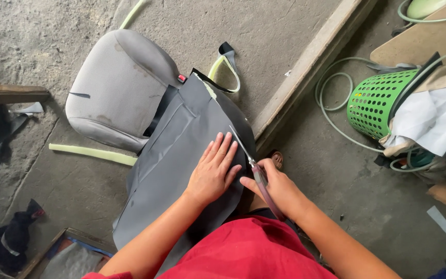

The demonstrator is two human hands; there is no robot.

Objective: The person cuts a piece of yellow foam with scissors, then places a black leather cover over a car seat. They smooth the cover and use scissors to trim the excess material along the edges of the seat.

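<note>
Scissors (249, 160) sit in my right hand (277, 188) just right of the frame's centre in the head view, fingers curled closed around the reddish handles, the pale blades pointing up and left along the right edge of the grey fabric sheet (181, 150). I see my left hand (213, 170) flat on that sheet, fingers spread a little and pressed down, its fingertips just beside the blades. The sheet runs from the middle of the frame down toward the lower left, draped over my lap above the red garment (249, 253) at the bottom edge. Its upper end touches a grey car seat cushion (117, 88) lying on the concrete floor (264, 36) in the upper left. A pale green foam strip (91, 153) lies below the cushion, and a loop of strap (225, 67) shows just above the sheet's top corner. At the right of the frame I make out a green perforated basket (375, 101) tipped on its side, with white cloth (434, 119) spilling from it and pale hose (331, 98) coiled near it. A wooden beam (305, 67) runs diagonally between the sheet and the basket.
</note>
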